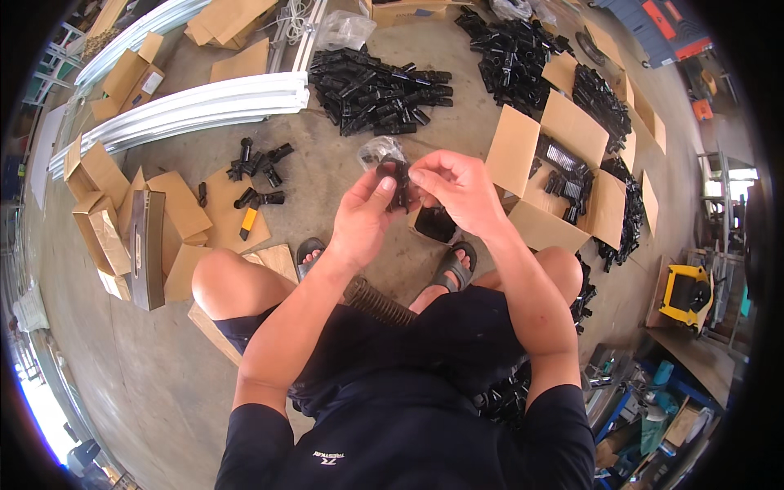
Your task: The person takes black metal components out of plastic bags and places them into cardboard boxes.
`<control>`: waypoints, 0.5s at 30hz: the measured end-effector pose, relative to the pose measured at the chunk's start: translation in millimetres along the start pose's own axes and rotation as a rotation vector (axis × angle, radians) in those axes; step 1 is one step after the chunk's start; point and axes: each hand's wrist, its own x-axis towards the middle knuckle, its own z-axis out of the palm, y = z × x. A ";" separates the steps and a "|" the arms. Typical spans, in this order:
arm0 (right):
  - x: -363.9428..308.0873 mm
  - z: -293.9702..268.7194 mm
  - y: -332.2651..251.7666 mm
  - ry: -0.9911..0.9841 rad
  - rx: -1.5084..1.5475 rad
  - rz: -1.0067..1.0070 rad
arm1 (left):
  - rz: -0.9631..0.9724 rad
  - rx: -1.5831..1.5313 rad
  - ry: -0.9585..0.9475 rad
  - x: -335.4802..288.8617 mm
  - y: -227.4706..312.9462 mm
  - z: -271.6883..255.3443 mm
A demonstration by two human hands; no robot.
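In front of me, above my feet, my left hand (365, 214) holds a black plastic tubular fitting (399, 181) between thumb and fingers. My right hand (462, 194) is closed in a pinch against the fitting's right side. Whether a small piece sits between those fingertips cannot be made out. Just beyond the fitting lies a clear plastic bag (379, 150). Under my right hand stands a small open box (433, 225) with dark contents. Across my lap rests a long ribbed row of dark parts (380, 303).
A large heap of black fittings (367, 90) lies ahead on the floor. To the right stands an open carton (563, 131) with fittings inside. On the left are flattened cardboard (233, 208), a yellow-handled tool (249, 220) and long white metal profiles (196, 106).
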 end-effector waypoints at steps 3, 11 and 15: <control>0.5 6.7 6.4 0.021 0.091 0.034 | -0.031 -0.018 -0.027 -2.2 -1.2 -2.4; 3.5 15.8 23.5 -0.137 0.559 0.210 | 0.014 0.108 0.044 -5.3 -1.9 -6.9; 6.3 12.8 25.8 -0.151 0.536 0.265 | 0.030 0.189 0.099 -8.0 0.7 1.4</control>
